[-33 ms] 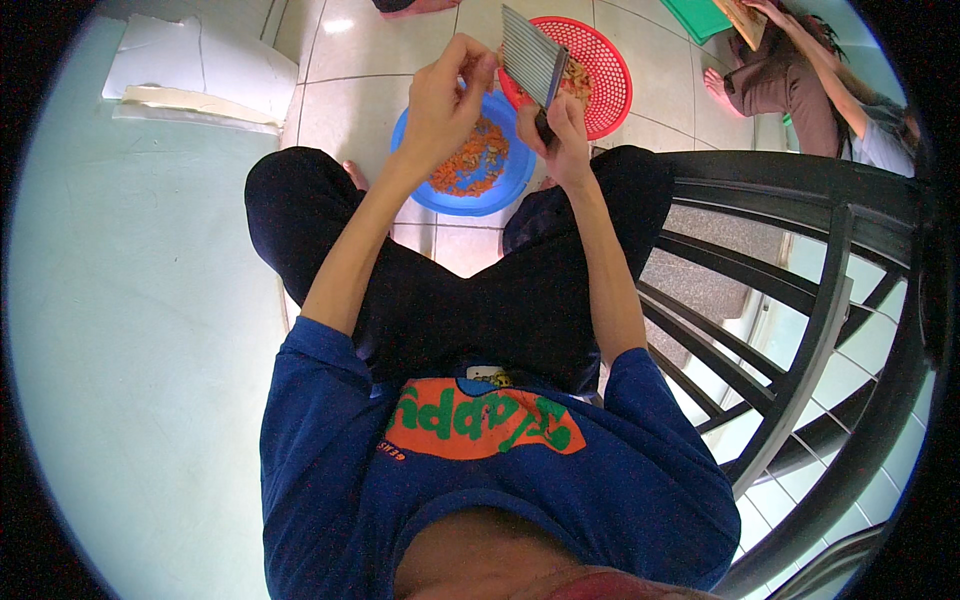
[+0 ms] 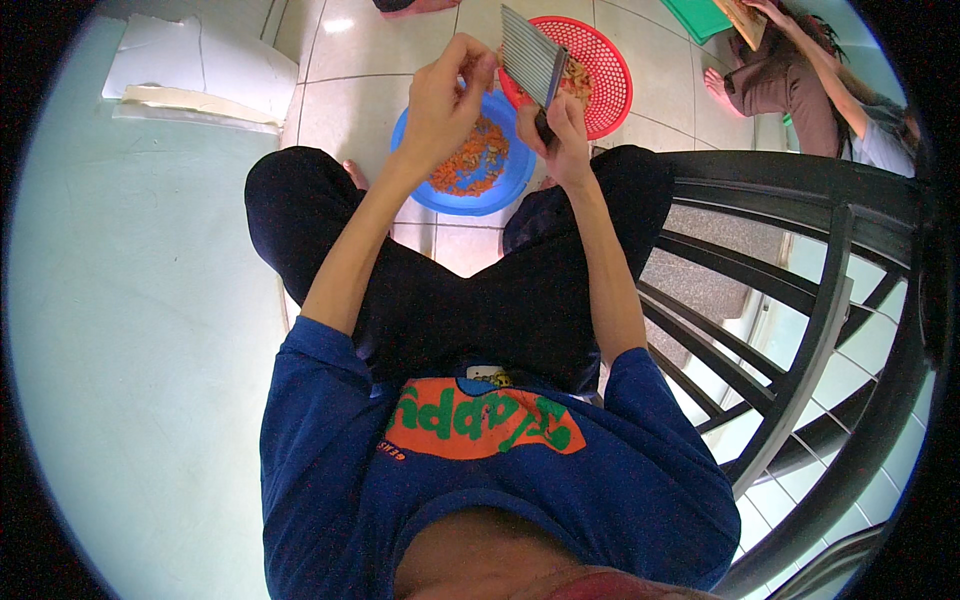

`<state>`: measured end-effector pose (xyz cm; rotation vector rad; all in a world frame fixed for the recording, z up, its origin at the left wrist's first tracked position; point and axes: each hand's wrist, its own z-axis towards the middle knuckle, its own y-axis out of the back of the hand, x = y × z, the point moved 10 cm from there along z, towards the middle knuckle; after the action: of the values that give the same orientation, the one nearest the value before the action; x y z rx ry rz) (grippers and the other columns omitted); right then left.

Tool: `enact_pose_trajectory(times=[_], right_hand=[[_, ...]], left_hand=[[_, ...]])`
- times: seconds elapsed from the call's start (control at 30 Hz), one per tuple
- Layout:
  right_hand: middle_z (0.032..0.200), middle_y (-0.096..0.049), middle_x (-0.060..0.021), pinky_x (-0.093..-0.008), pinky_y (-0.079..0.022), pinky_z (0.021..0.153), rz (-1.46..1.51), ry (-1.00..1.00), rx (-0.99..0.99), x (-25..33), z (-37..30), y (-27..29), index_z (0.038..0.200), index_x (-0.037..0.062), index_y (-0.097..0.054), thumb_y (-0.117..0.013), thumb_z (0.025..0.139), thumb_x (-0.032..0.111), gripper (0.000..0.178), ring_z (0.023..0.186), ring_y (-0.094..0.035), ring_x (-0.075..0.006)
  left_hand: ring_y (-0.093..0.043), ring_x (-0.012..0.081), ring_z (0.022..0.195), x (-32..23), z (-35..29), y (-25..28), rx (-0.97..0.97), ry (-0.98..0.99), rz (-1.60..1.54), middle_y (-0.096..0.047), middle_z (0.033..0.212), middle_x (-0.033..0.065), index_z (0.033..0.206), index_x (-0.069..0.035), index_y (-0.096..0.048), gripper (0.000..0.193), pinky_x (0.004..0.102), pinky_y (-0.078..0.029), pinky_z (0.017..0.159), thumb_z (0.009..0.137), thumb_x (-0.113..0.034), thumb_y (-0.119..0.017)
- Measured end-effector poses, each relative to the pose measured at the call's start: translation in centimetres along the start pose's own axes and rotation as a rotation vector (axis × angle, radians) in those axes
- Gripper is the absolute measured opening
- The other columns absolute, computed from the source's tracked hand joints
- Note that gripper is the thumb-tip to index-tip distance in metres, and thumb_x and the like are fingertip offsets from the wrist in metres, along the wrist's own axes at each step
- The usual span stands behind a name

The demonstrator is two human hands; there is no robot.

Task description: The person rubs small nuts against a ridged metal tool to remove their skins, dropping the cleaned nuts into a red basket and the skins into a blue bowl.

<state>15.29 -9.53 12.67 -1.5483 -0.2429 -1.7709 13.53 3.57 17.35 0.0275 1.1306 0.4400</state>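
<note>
- Corrugated cutter (image 2: 533,58): one, metal blade with ridged face, dark handle; held by the right hand, blade raised and tilted, overlapping the near-left part of the red colander in view.
- Right hand (image 2: 563,143): grip closed round the cutter's handle, thumb and fingers pressed to it.
- Left hand (image 2: 443,105): beside the blade, to its left; fingers bent, thumb drawn toward the forefinger; cannot tell whether this grip pinches anything.
- Blue basin (image 2: 518,168): round, on the floor below the hands, partly hidden by the left hand.
- Orange pieces (image 2: 463,177): small, many, with some paler bits among them; in the basin.
- Red colander (image 2: 622,80): round, perforated, just beyond the basin and to its right.
- Pale pieces (image 2: 577,74): yellowish, heaped in the colander, partly covered by the blade.
- Floor (image 2: 360,45): light tiles, dark joints.
- Co-worker (image 2: 800,95): upper right, brown trousers, hand on a wooden board (image 2: 742,20).
- Green tray (image 2: 697,15): near that board.
- Railing (image 2: 770,180): black bars, right side.
</note>
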Motion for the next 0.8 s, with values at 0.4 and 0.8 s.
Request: enact_pose_trajectory(times=[0.4, 0.8], right_hand=[[0.05, -0.039, 0.0045, -0.022, -0.029, 0.043, -0.007, -0.004, 0.008, 0.1, 0.0, -0.1, 0.138, -0.0025, -0.047, -0.043, 0.102, 0.048, 0.062, 0.041, -0.03, -0.0043], [0.051, -0.041, 0.0048, -0.0213, -0.025, 0.04, -0.021, 0.008, 0.008, 0.3, 0.0, -0.3, 0.139, -0.0034, -0.045, -0.044, 0.102, 0.048, 0.064, 0.041, -0.031, -0.0037]], left_hand=[[-0.059, 0.013, 0.059, 0.8, 0.0, -0.2, -0.012, 0.071, -0.089, -0.061, 0.065, 0.0076, 0.092, -0.002, -0.056, 0.019, 0.0294, -0.045, 0.053, 0.1, -0.019, -0.054], [-0.056, 0.0135, 0.057, 0.9, -0.1, 0.0, -0.013, 0.114, -0.08, -0.06, 0.064, 0.008, 0.091, -0.002, -0.056, 0.021, 0.0302, -0.044, 0.051, 0.101, -0.021, -0.053]])
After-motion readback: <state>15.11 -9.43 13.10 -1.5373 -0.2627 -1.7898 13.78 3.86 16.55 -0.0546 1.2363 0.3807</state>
